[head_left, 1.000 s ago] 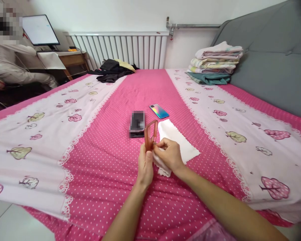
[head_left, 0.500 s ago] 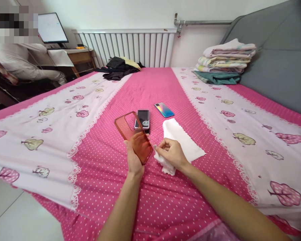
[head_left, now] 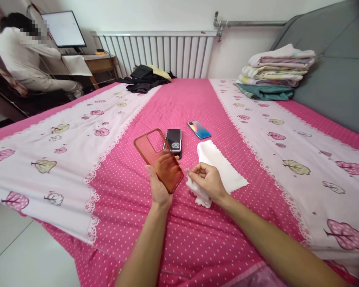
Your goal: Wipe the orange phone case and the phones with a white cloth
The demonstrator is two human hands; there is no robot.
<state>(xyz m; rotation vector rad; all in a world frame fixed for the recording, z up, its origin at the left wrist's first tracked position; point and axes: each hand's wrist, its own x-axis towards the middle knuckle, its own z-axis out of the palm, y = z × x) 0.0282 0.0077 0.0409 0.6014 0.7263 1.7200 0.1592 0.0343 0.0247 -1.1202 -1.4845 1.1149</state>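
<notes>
A see-through orange-red phone case (head_left: pixel 151 149) with a large camera cutout rests tilted in my left hand (head_left: pixel 160 187), whose fingers show through it from behind. My right hand (head_left: pixel 208 180), just to its right, pinches a bunched part of a white cloth (head_left: pixel 224 169); the rest of the cloth spreads over the bed. Beyond the case lies a dark device with a round emblem (head_left: pixel 174 140), partly covered by the case. A phone with a shiny blue and rainbow back (head_left: pixel 200 130) lies behind the cloth.
The bed has a pink dotted sheet (head_left: pixel 188 99) with white printed side strips. Folded bedding (head_left: pixel 275 73) is stacked at back right, dark clothes (head_left: pixel 146 77) lie at back left. A person (head_left: pixel 26 59) sits at a desk with a monitor (head_left: pixel 64 30). A radiator (head_left: pixel 158 54) lines the wall.
The whole view has shifted slightly, so the scene sits a little further right. Both hands keep their holds, and the case has moved slightly left relative to the device behind it.
</notes>
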